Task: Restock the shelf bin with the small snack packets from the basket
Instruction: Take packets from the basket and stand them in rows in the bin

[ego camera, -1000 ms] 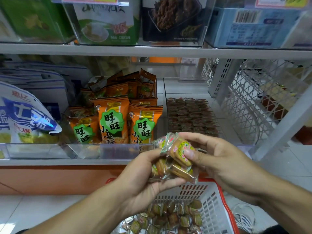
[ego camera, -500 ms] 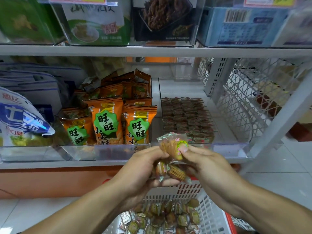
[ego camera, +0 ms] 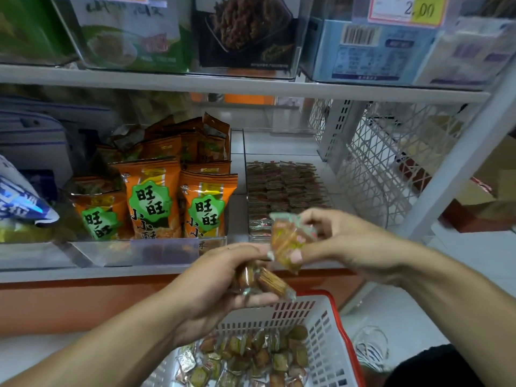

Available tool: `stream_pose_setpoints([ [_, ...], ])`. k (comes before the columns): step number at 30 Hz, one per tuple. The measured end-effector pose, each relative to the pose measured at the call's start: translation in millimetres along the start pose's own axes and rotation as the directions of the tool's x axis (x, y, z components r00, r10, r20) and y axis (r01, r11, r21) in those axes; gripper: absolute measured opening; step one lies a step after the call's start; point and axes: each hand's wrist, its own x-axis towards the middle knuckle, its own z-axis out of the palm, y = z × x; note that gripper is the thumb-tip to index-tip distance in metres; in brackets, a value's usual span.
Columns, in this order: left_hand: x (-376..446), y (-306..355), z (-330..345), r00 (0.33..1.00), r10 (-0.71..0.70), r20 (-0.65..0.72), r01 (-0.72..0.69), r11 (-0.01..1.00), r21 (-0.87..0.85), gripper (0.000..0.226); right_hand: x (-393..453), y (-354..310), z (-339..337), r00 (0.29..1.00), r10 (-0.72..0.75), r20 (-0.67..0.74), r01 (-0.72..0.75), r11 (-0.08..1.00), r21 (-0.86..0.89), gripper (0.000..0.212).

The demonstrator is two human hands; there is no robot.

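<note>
My left hand (ego camera: 215, 286) grips a small bunch of clear-wrapped snack packets (ego camera: 265, 280) just above the basket. My right hand (ego camera: 343, 241) pinches a single snack packet (ego camera: 290, 238) between thumb and fingers, right in front of the clear shelf bin (ego camera: 335, 202). That bin holds neat rows of brown packets (ego camera: 284, 188) and has bare room at its back. Below my hands stands the white basket with a red rim (ego camera: 329, 331), holding several loose snack packets (ego camera: 251, 358).
Orange snack bags (ego camera: 152, 196) fill the clear bin to the left. A blue and white bag (ego camera: 19, 202) lies at the far left. A white mesh shelf side panel (ego camera: 391, 169) stands to the right. Boxed goods and a price tag (ego camera: 405, 9) sit on the upper shelf (ego camera: 251, 85).
My right hand has pulled one packet away from the bunch in my left hand and lifted it slightly right, toward the bin's front. My left hand has stayed low with the rest.
</note>
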Motion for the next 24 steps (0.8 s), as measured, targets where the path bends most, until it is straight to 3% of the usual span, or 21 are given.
stream_pose_setpoints([
  [3, 5, -2, 1, 0.999, -0.018, -0.050, 0.010, 0.986, -0.164, 0.032, 9, -6, -39, 0.946, -0.130, -0.298, 0.004, 0.921, -0.389, 0.056],
  [6, 6, 0, 2, 0.998, -0.058, 0.008, 0.058, 0.955, -0.291, 0.038, 21, -3, -66, 0.909, -0.133, -0.396, -0.173, 0.743, -0.646, 0.069],
  [10, 8, 2, 4, 0.993, -0.059, 0.098, 0.093, 0.918, -0.386, 0.038, 40, 11, -74, 0.921, 0.098, -0.377, -0.347, 0.649, -0.677, 0.056],
  [14, 11, 0, 8, 0.997, -0.036, 0.070, 0.060, 0.928, -0.367, 0.040, 53, 17, -68, 0.927, 0.191, -0.323, -0.368, 0.633, -0.681, 0.035],
  [24, 15, -3, 9, 0.997, -0.069, 0.042, 0.079, 0.945, -0.316, 0.033, 59, 16, -71, 0.911, 0.288, -0.295, -0.411, 0.611, -0.676, 0.053],
])
